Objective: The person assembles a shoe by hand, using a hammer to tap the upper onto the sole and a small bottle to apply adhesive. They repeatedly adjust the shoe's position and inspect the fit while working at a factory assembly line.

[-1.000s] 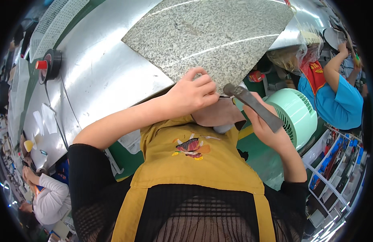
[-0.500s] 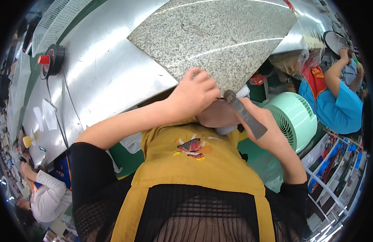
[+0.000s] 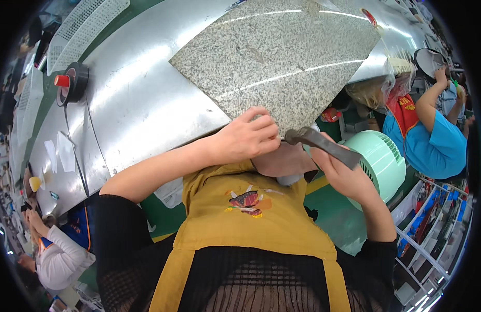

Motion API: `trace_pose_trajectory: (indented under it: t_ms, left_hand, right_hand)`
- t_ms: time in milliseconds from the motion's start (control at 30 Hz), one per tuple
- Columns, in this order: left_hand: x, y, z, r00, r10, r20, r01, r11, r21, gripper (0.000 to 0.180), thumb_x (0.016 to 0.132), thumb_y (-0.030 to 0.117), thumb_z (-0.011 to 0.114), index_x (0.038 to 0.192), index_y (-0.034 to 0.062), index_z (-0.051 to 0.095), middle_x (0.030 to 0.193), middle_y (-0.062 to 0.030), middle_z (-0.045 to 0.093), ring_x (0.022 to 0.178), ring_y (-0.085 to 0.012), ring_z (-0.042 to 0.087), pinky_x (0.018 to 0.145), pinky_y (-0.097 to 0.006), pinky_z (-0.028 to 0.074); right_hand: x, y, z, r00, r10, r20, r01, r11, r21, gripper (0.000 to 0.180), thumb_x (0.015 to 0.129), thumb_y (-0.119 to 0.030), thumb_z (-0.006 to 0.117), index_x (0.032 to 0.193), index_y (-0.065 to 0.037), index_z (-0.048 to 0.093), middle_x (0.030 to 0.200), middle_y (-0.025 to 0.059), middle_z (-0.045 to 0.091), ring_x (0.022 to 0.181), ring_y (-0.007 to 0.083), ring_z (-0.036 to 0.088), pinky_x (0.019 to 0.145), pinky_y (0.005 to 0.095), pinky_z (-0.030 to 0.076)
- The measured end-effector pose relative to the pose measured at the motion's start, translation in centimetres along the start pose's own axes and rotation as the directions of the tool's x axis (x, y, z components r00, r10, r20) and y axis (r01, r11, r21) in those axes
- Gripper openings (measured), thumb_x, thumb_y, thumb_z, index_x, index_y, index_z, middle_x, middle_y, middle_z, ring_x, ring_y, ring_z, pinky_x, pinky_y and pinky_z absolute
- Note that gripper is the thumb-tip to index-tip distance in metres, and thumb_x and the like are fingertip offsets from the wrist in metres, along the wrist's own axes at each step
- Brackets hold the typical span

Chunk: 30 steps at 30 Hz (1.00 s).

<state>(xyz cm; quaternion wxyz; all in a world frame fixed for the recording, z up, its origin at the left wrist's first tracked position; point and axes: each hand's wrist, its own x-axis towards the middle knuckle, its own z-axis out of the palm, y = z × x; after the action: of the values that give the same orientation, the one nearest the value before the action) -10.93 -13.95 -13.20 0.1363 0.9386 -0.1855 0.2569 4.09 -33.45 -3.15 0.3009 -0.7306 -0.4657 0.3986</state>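
On the metal desk [image 3: 141, 99] ahead of you lay a speckled granite slab [image 3: 282, 57], with a roll of black tape [image 3: 74, 83] well off to your left. A mint-green fan [image 3: 380, 161] stood at your right, near a co-worker in blue [image 3: 432, 145].

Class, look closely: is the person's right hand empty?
No, the right hand grips a dark flat tool beside the granite slab.

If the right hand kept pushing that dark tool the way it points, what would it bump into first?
Probably the left hand: the dark tool in the right hand points up-left at its fingers, by the speckled stone slab edge. Depth is unclear.
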Motion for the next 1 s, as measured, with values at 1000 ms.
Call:
trace_pose_trajectory:
  t_ms: [1000]
  left_hand:
    - [-1.4, -0.3, -0.7, 0.994, -0.109, 0.006, 0.109, 0.988, -0.109, 0.022, 0.068, 0.011, 0.064, 0.09, 0.0152, 0.063, 0.086, 0.0007, 0.052, 0.087, -0.0198, 0.051, 0.095, -0.042, 0.039]
  right_hand:
    - [1.2, -0.4, 1.0, 0.998, -0.009, 0.061, 0.017, 0.99, -0.139, 0.021, 0.093, -0.007, 0.049, 0.114, -0.007, 0.051, 0.084, 0.0142, 0.056, 0.069, 0.0266, 0.054, 0.067, 0.0313, 0.046]
